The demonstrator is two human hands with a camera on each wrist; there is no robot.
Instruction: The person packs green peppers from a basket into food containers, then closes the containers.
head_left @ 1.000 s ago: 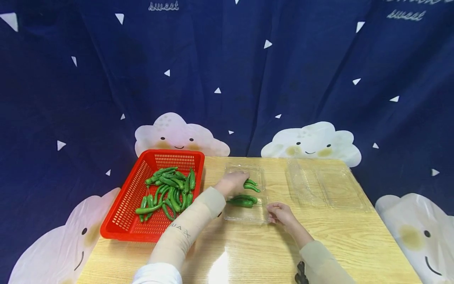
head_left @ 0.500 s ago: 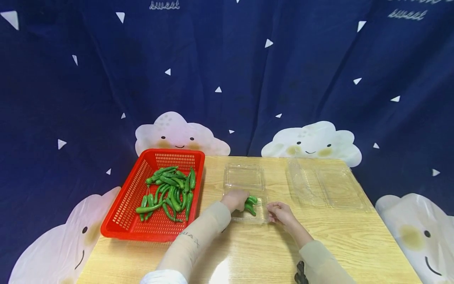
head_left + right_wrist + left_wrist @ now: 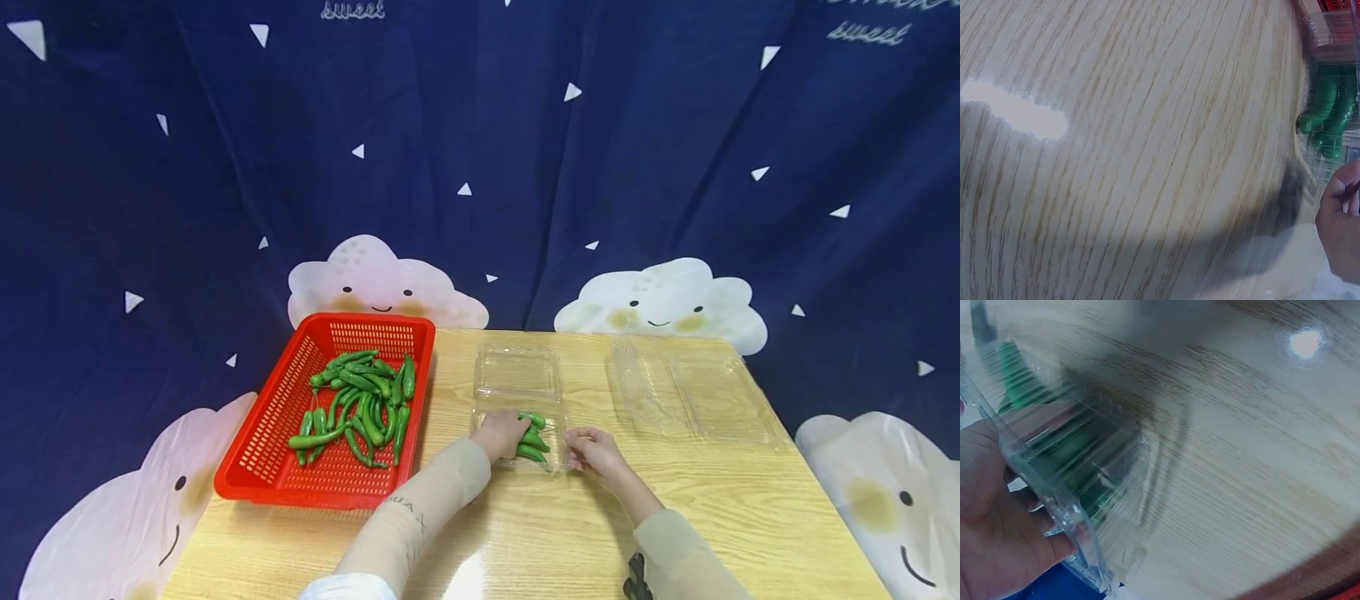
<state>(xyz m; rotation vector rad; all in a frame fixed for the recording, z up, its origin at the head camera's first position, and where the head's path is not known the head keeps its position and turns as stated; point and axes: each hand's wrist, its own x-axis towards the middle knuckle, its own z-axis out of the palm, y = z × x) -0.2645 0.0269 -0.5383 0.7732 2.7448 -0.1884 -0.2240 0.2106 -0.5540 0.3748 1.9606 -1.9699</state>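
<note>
A clear plastic clamshell box [image 3: 517, 367] lies open on the table, its lid folded back. In its near half lie several green chili peppers [image 3: 534, 442]. My left hand [image 3: 501, 433] reaches over the box's left side, its curled fingers on the peppers. Through the ribbed wall in the left wrist view, fingers [image 3: 1050, 419] show among the peppers, partly blurred. My right hand [image 3: 592, 450] pinches the box's right rim near the front corner. At the edge of the right wrist view, that hand [image 3: 1340, 231] is partly cut off beside the box.
To the left stands a red plastic basket [image 3: 315, 497] holding a pile of green chili peppers [image 3: 360, 400]. More clear plastic packaging [image 3: 723, 396] lies open at the right rear. A dark blue curtain [image 3: 480, 142] with clouds hangs behind the table.
My left hand has moved from the far half of the box toward its near half, bringing peppers down with the others. The right hand has stayed at the rim.
</note>
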